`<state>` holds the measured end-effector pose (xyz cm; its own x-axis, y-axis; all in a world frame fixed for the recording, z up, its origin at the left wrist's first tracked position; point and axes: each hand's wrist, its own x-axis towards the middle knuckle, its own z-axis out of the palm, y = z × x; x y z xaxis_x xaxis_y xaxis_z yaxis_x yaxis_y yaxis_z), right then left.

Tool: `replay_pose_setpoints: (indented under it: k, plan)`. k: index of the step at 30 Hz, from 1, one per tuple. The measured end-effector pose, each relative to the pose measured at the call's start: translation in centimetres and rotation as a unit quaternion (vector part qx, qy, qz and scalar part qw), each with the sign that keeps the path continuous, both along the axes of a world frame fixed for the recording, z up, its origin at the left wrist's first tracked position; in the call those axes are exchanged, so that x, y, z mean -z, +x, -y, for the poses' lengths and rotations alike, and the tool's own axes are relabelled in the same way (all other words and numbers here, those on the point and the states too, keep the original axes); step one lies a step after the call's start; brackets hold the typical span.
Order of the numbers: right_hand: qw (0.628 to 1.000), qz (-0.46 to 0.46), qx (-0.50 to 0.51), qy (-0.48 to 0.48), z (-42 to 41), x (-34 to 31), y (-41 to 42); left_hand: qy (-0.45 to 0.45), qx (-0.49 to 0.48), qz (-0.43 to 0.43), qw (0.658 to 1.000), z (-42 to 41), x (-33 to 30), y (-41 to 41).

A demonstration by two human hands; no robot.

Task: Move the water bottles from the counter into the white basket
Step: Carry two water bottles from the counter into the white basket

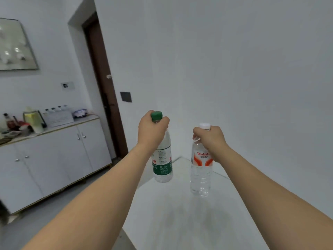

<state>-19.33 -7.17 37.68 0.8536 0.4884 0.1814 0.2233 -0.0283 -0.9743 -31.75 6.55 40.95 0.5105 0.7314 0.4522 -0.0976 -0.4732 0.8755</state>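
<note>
My left hand (150,129) grips the neck of a clear water bottle with a green cap and green label (163,166). My right hand (210,137) grips the neck of a second clear bottle with a white cap and a red and orange label (201,175). Both bottles are upright over the white counter (180,222); I cannot tell whether their bases touch it. On the sideboard at the far left stands a white basket (58,118) with several small bottles behind it.
A white sideboard with cabinet doors (54,159) runs along the left wall, cluttered with a jug, bags and jars. A dark brown door (100,78) stands between it and the counter. White walls close in behind and to the right of the counter.
</note>
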Motion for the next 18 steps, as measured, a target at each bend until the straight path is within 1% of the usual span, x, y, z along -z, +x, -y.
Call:
replay_pose_setpoints:
  k: [6, 10, 14, 18]
  plan:
    - [0.990, 0.038, -0.139, 0.007, -11.6, -3.5, -9.9, -0.004, -0.154, 0.032, 0.987, -7.6, -1.1, -13.6]
    - [0.980, 0.042, -0.193, 0.002, -16.8, -3.4, -15.3, 0.011, -0.239, 0.034, 0.970, -10.9, -0.9, -20.1]
    - [0.970, 0.027, -0.242, -0.010, -21.3, -3.2, -19.2, 0.007, -0.284, 0.038, 0.958, -13.4, -0.5, -24.9]
    - [0.964, 0.022, -0.265, -0.010, -25.2, -3.4, -21.8, 0.013, -0.294, 0.036, 0.955, -15.8, -0.5, -27.6]
